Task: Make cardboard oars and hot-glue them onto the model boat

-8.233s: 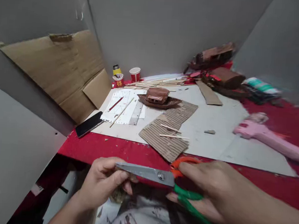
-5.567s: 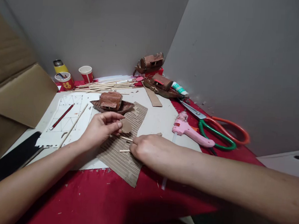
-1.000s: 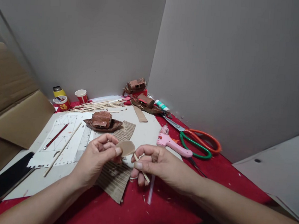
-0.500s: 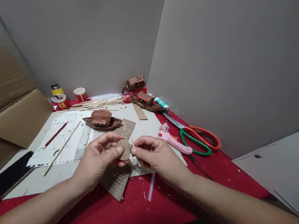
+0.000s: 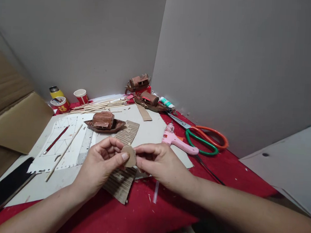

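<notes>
My left hand [image 5: 100,162] pinches a small rounded cardboard piece [image 5: 130,154] between thumb and fingers, held upright above a strip of corrugated cardboard [image 5: 121,179]. My right hand [image 5: 158,162] meets it from the right, fingers closed against the piece's edge; a thin wooden stick it held a moment ago is mostly hidden, only a tip shows at the top of the piece. A brown model boat [image 5: 104,121] sits on the white board [image 5: 155,127] just behind my hands.
A pink glue gun [image 5: 179,142] and orange-green scissors [image 5: 205,139] lie to the right on the red tablecloth [image 5: 138,217]. Wooden sticks [image 5: 100,105], paper cups [image 5: 81,95], more model boats [image 5: 146,96], a ruler [image 5: 86,145], pencil, phone [image 5: 3,189] and a folded cardboard box [image 5: 15,122] surround the board.
Scissors and glue gun were set down at the right earlier. My right hand picked up a stick and has now brought it in behind the cardboard piece held by my left hand.
</notes>
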`<state>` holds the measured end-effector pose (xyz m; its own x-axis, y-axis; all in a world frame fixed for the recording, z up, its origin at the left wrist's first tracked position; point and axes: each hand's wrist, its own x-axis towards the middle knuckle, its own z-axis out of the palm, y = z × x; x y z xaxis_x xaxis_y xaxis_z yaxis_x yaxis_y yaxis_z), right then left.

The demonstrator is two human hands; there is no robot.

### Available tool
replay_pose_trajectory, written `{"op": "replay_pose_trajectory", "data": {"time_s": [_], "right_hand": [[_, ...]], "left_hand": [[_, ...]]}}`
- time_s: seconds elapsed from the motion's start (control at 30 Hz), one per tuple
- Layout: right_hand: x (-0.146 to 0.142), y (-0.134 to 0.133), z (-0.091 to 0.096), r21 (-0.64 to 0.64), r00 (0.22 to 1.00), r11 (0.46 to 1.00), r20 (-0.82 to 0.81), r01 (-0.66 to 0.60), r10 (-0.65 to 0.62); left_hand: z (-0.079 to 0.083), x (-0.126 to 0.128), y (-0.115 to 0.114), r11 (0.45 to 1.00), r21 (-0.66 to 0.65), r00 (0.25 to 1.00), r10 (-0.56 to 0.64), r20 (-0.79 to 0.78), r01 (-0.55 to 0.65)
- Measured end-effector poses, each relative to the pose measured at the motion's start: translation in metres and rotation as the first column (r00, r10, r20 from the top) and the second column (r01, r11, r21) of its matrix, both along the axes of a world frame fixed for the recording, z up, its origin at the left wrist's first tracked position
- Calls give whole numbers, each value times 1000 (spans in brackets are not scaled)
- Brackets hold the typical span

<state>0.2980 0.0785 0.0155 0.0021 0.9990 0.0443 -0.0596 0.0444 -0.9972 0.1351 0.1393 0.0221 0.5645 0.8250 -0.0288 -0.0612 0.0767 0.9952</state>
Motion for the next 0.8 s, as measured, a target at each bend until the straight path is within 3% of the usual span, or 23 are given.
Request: {"op": "replay_pose_trajectory", "data": {"time_s": [0.2,0.37,0.5,0.6,0.8], "right_hand": [[0,-3,-4,162,992,986,122,-35,15],[4,-5,-2,225,950,970,313,-87,13],[10,-3,3,150,984,988,180,-35,7],[17,1,10,93,996,993,58,67,-73],[20,6,18,134,994,985,-5,111,-111]], "left_hand": [[0,0,1,1000,-18,1000,5,-5,-5],[1,-1,0,997,-81,1000,-3,11,4],[1,-2,-1,996,-84,1000,-10,24,13],[0,-2,-1,997,-81,1000,-12,14,14],[-3,0,-3,998,-56,998,-28,-50,25]]}}
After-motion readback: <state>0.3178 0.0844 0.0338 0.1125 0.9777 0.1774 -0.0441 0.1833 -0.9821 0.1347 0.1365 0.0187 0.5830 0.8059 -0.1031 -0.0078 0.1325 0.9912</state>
